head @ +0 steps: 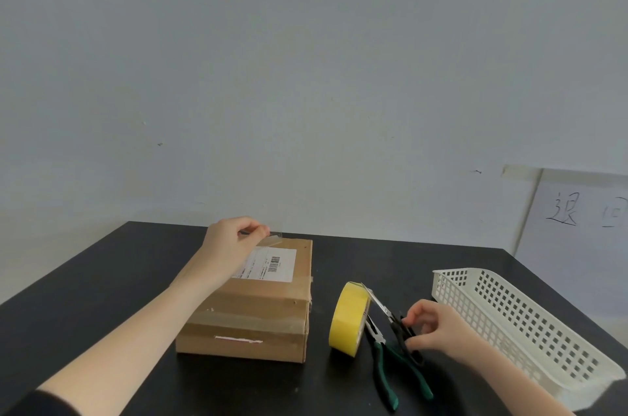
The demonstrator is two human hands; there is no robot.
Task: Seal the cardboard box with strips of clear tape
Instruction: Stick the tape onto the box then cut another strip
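The box is matt brown cardboard with a white paper label and glossy clear tape. The counter is matt black. The basket is white plastic; the scissors have shiny metal blades.

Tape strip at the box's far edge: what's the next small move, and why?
Probably press the tape strip down onto the cardboard box: the left hand pinches it, lifted, at the far edge, while the right hand rests on the scissors.
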